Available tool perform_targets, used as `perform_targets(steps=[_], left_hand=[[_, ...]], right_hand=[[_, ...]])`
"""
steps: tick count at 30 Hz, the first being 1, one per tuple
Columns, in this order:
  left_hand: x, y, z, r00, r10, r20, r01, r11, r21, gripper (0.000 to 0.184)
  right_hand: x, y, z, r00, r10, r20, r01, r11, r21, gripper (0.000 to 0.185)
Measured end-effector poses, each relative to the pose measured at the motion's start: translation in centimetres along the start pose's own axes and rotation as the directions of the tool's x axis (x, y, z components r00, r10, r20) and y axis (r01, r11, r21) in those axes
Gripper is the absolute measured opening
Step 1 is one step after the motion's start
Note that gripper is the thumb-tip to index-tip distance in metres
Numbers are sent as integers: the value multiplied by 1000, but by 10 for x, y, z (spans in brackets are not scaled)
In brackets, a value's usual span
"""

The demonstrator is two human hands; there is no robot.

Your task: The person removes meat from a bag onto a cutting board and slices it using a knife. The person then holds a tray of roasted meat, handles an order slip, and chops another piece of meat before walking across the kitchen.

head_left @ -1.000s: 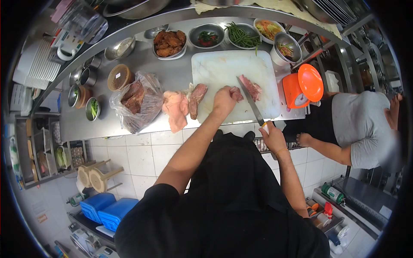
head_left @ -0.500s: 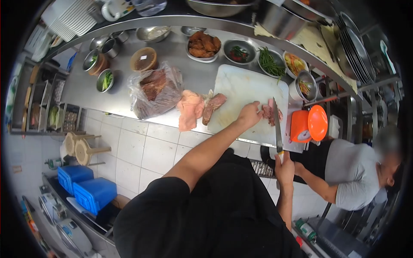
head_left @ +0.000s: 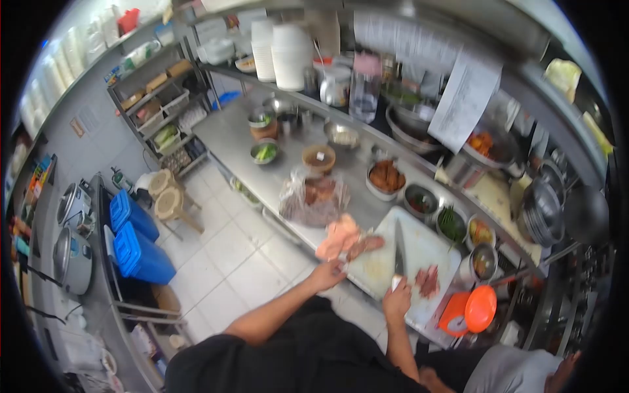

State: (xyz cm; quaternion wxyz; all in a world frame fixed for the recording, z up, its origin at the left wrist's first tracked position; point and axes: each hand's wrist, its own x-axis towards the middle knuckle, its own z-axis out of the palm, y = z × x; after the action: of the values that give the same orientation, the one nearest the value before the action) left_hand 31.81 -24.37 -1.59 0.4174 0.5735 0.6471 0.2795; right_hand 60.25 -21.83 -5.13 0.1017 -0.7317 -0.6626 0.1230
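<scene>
My right hand [head_left: 397, 300] is wrapped round the pale handle of a kitchen knife [head_left: 400, 249]. Its broad blade points away from me over the white cutting board [head_left: 375, 278]. To the right of the knife lies a small heap of cut meat [head_left: 428, 281]. My left hand [head_left: 325, 276] is at the board's left front corner, close to a crumpled pink cloth [head_left: 338, 237] and a long piece of brown meat [head_left: 365, 247]. Blur hides whether its fingers pinch anything. Behind the cloth, a clear plastic bag [head_left: 308, 206] holds more brown meat.
Behind the board stand bowls of fried pieces [head_left: 386, 177], green beans [head_left: 451, 224] and shredded vegetables [head_left: 481, 232]. An orange scale [head_left: 454, 316] is at the board's right end. Another person in a grey shirt [head_left: 508, 372] is at lower right. Blue bins [head_left: 141, 252] stand left.
My view has turned and tilted up. My left hand has left the cut meat for the board's left side. The knife has moved left, away from the cut pieces.
</scene>
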Motion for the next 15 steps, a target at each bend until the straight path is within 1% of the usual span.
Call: perform_targets(steps=[1,2,3,5,6,8,9,10,11,12,13,14,15], left_hand=[[-3,-14,-5,997,17,-69,-16,1000,14,52],[-11,-13,-18,997,-56,-47,53,996,-67,55],[-20,-9,-32,991,-131,-12,128,980,-151,57],[-24,-13,-61,990,-121,-78,101,970,-223,59],[-27,-15,-74,986,-125,-106,94,962,-258,60],[-26,3,-117,976,-114,-188,50,947,-316,60],[-20,16,-145,971,-108,-215,29,939,-342,61],[-8,27,-175,965,-13,-261,-83,931,-355,60],[7,42,-208,949,80,-305,-194,910,-365,59],[2,87,-242,923,72,-378,-212,915,-342,55],[11,111,-273,849,241,-469,-401,873,-278,54],[14,137,-304,805,320,-499,-503,814,-289,56],[16,163,-333,755,393,-525,-595,747,-297,59]], right_hand=[[2,3,3,1000,-18,2,18,1000,8,80],[3,5,2,1000,-24,5,24,999,-25,83],[1,5,-4,997,-68,-46,64,994,-87,82],[-4,-3,-28,980,-160,-122,129,966,-226,79],[2,-11,-42,965,-221,-143,203,971,-128,75],[18,-31,-71,929,-319,-189,336,940,64,68],[28,-51,-91,927,-324,-186,363,901,238,62],[41,-75,-113,928,-324,-185,373,836,402,56],[50,-103,-142,894,-371,-252,447,776,446,50],[50,-140,-183,878,-390,-279,479,739,474,47],[54,-174,-216,844,-418,-336,536,699,474,47],[62,-206,-242,840,-421,-343,542,616,572,47],[58,-244,-277,834,-429,-348,549,572,610,50]])
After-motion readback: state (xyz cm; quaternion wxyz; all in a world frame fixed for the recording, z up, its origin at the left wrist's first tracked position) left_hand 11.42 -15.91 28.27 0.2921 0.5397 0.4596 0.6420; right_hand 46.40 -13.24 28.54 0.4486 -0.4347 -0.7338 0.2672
